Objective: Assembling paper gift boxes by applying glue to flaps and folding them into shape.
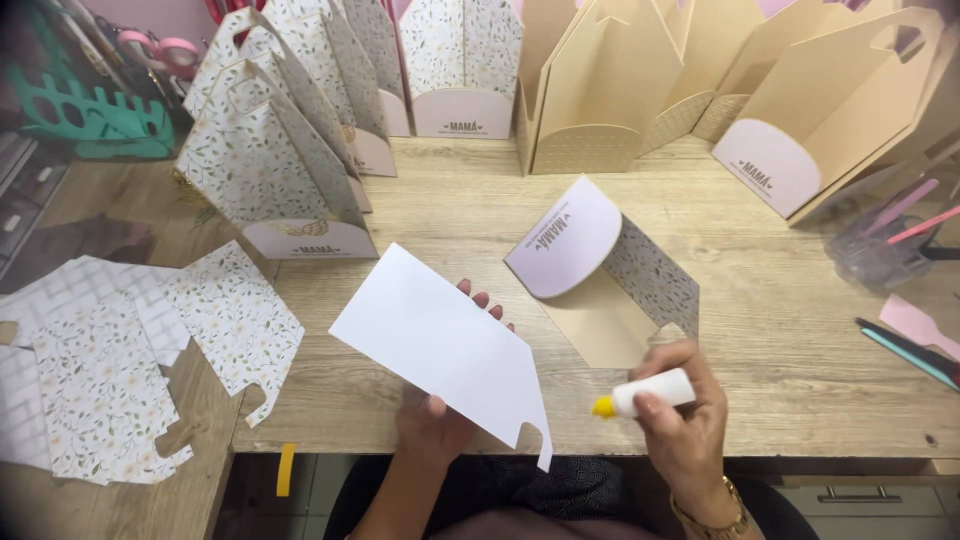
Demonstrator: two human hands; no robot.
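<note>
My left hand (432,420) holds up a cut-out card panel (440,345), its white back facing me, with a handle notch at its lower right corner. My right hand (685,415) grips a white glue bottle (655,392) with a yellow tip pointing left, just off the panel's lower right edge. Behind both hands, a partly assembled paper box (610,275) lies on the wooden table (450,200); it has a lilac curved front, a floral side and a tan inside.
Several floral cut-out panels (120,370) lie in a pile at the left. Finished floral boxes (270,160) and tan boxes (600,90) stand along the back. A teal rack (90,115) with scissors is at far left, a clear holder (880,250) with tools at right.
</note>
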